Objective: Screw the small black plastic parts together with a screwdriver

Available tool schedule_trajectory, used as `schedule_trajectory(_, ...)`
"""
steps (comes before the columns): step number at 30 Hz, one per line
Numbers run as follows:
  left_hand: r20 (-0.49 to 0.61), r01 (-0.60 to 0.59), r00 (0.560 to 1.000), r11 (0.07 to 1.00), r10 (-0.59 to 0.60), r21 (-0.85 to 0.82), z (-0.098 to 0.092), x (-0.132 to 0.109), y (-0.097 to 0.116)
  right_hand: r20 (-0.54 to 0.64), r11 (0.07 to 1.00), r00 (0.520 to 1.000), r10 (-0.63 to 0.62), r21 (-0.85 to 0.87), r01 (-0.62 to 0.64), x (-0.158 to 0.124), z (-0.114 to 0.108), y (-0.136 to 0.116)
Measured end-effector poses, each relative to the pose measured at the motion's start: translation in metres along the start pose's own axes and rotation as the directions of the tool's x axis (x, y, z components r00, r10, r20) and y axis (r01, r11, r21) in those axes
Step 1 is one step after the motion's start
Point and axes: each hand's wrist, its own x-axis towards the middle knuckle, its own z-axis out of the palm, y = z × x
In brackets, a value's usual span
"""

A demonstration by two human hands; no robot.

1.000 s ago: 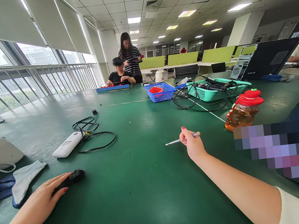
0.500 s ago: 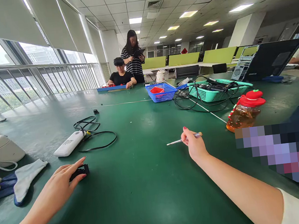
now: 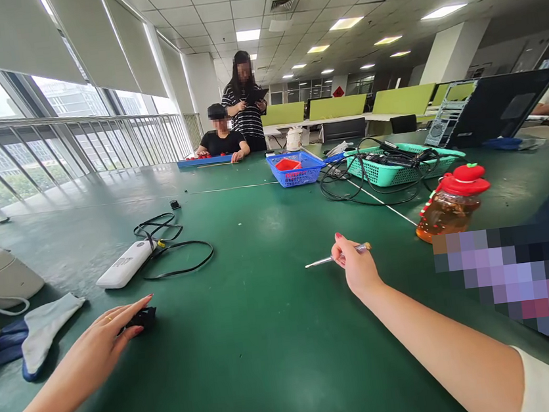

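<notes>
A slim screwdriver (image 3: 319, 262) is held above or against the green tabletop (image 3: 282, 357), its metal tip pointing leftward and its handle's end showing past the fist; the right hand (image 3: 358, 268) is closed around it in a pinch of thumb and fingers; whether the tip touches the surface cannot be told. The left hand (image 3: 99, 342) lies over a small black object (image 3: 147, 318), fingers nearly straight above it, thumb on the near side; whether it grips or merely covers the piece I cannot tell, and the piece's exact kind is hidden too.

The step in hand looks like positioning, with tool and piece well apart; bringing the two together would seem to call for a sure hold by the left hand and the tip turned toward the piece.

Between the hands the surface is bare, and so is the stretch nearer the wearer; the near edge is out of view. Left-hand travel is tighter: a white power bank (image 3: 127, 266) with its looped black cable (image 3: 197, 268) lies just beyond, a blue-and-white cloth (image 3: 50, 327) to the left; on the right, a red-lidded bottle (image 3: 448, 209) bounds outward swings of the tool; farther off sit a blue basket (image 3: 295, 176) and a teal basket (image 3: 384, 173).
</notes>
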Motion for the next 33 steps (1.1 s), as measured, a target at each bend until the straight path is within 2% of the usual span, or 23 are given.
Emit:
schedule_trajectory(5,0.039,0.036,0.999,0.999,-0.036,-0.001,0.008,-0.001,-0.007,0.002,1.000,1.000,0.002,0.013,-0.002,0.001,-0.001,0.002)
schedule_trajectory(10,0.000,0.023,1.000,1.000,-0.023,0.018,-0.005,-0.004,0.007,0.005,1.000,1.000,-0.021,0.000,0.021,0.000,-0.004,0.004)
schedule_trajectory(14,0.021,-0.046,0.999,0.999,0.047,-0.019,-0.012,0.005,0.045,0.019,0.991,0.996,-0.093,-0.091,0.094,-0.004,-0.007,0.001)
schedule_trajectory(18,0.048,-0.245,0.967,0.962,0.252,-0.123,-0.007,0.025,0.110,0.218,0.945,0.965,-0.149,-0.257,0.204,-0.014,-0.002,-0.007)
schedule_trajectory(21,0.063,-0.417,0.898,0.889,0.435,-0.191,0.003,0.049,0.167,0.374,0.854,0.887,-0.272,-0.330,0.402,-0.024,0.005,-0.013)
schedule_trajectory(23,0.054,-0.494,0.854,0.839,0.517,-0.228,0.015,0.069,0.199,0.450,0.724,0.787,-0.422,-0.355,0.591,-0.030,0.009,-0.015)
schedule_trajectory(25,0.059,-0.529,0.828,0.812,0.558,-0.247,0.028,0.089,0.222,0.493,0.565,0.681,-0.542,-0.385,0.729,-0.035,0.012,-0.016)
schedule_trajectory(28,0.059,-0.528,0.827,0.809,0.559,-0.259,0.048,0.115,0.240,0.548,0.382,0.557,-0.624,-0.409,0.829,-0.040,0.017,-0.014)
schedule_trajectory(33,-0.028,-0.479,0.864,0.804,0.503,-0.353,0.070,0.128,0.238,0.678,0.257,0.429,-0.597,-0.345,0.903,-0.043,0.026,-0.011)
